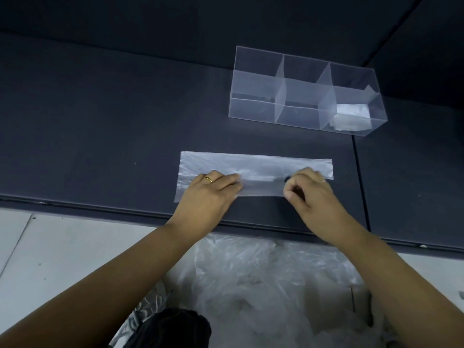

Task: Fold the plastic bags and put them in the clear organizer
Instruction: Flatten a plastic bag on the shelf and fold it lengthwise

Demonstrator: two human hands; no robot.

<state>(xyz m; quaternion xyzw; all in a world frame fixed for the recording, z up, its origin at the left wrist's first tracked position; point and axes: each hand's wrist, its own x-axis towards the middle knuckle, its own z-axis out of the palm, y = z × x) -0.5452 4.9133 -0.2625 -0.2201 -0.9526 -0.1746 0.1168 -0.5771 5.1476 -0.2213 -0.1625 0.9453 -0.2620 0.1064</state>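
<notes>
- Plastic bag [261,169], folded into a long narrow strip, lies flat on the dark surface [100,121] in front of us, its length running left to right; it sits near the front edge of the surface
- our left hand [211,189] is spread flat, fingers straight, pressing down on the left part of the strip; a gold ring [208,179] shows on one finger
- our right hand [311,189] sits on the right part of the strip with its fingers curled in and the thumb at the near edge; it appears to pinch the plastic there, though the exact grip is partly hidden under the knuckles
- the two hands are apart, with a bare stretch of the strip between them
- the clear organizer [253,84] stands farther back and to the right on the same surface, well apart from the strip; we see upright dividers splitting it into compartments side by side
- a folded bag [351,116] already lies in the right-end compartment, low against the bottom; the other compartments we can see through to the dark surface
- below the front edge of the surface, between our forearms, a heap of loose bags [263,277] lies crumpled and translucent on the pale floor [50,247]
- a narrow seam runs front to back in the surface, just right of our right hand
</notes>
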